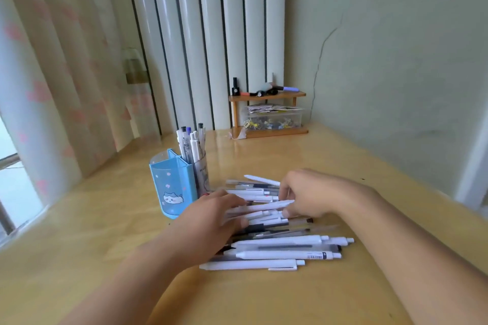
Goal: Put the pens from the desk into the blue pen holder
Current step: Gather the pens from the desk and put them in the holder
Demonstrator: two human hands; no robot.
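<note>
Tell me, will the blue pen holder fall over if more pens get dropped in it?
Probably not easily. The blue pen holder stands upright on the desk on a wide base, and it looks like light plastic, so a hard bump might slide it. Several pens already stand tall in the section behind it; if many lean to one side, it could tip that way.

Two bare forearms in shot, no sleeves showing, left hand (pixel 211 215) and right hand (pixel 309 194) both without rings, watch or gloves.
</note>
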